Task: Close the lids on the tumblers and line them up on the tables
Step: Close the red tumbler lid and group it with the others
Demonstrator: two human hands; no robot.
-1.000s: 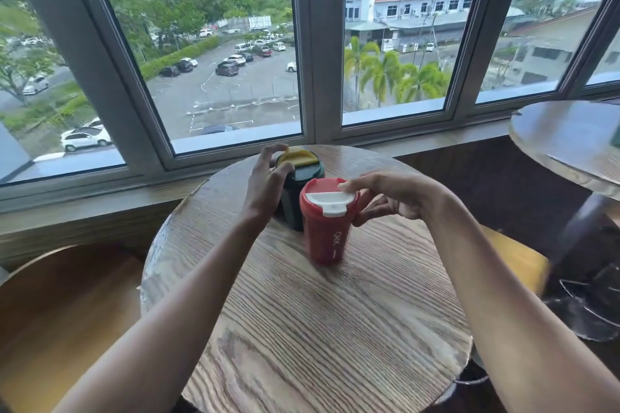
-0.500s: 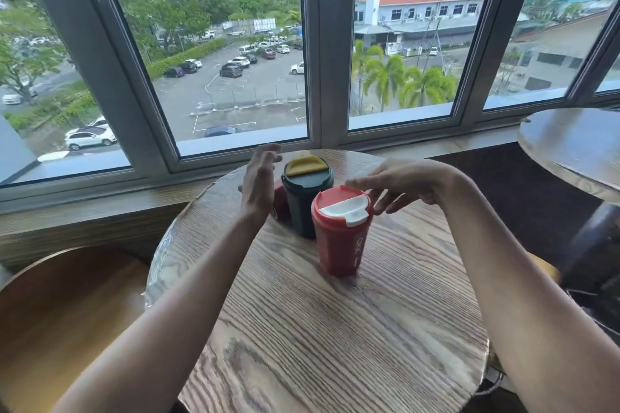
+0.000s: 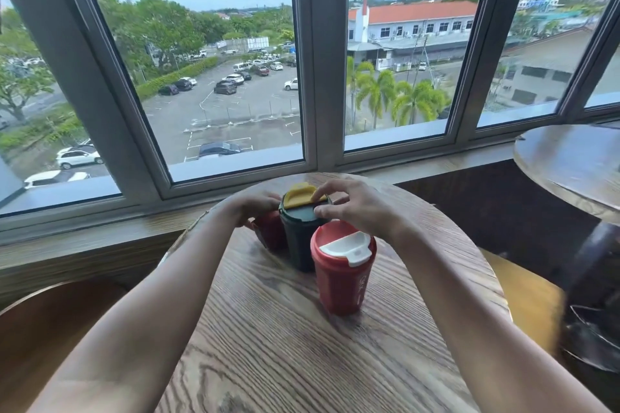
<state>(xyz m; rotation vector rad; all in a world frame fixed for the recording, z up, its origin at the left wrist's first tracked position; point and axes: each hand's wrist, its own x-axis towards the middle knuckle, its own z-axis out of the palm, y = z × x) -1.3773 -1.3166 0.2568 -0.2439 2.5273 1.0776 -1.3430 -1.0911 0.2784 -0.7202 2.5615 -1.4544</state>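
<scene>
Three tumblers stand close together on the round wooden table (image 3: 285, 345). Nearest is a red tumbler (image 3: 342, 275) whose white lid flap lies flat. Behind it stands a dark green tumbler (image 3: 300, 238) with its yellow lid flap (image 3: 299, 193) tilted up. My right hand (image 3: 355, 208) reaches over the green tumbler, fingertips pinching the yellow flap. My left hand (image 3: 255, 208) wraps the green tumbler's left side. A second red tumbler (image 3: 270, 231) is half hidden behind my left hand.
A window frame and sill (image 3: 235, 174) run just behind the table. Another round table (image 3: 570, 164) stands at the right, with a dark pedestal base (image 3: 597, 329) below. A yellow seat (image 3: 523, 305) and a brown chair (image 3: 50, 329) flank my table.
My right hand left the front red tumbler and moved onto the green tumbler's yellow flap. My left hand closed around the green tumbler's side. The camera moved closer.
</scene>
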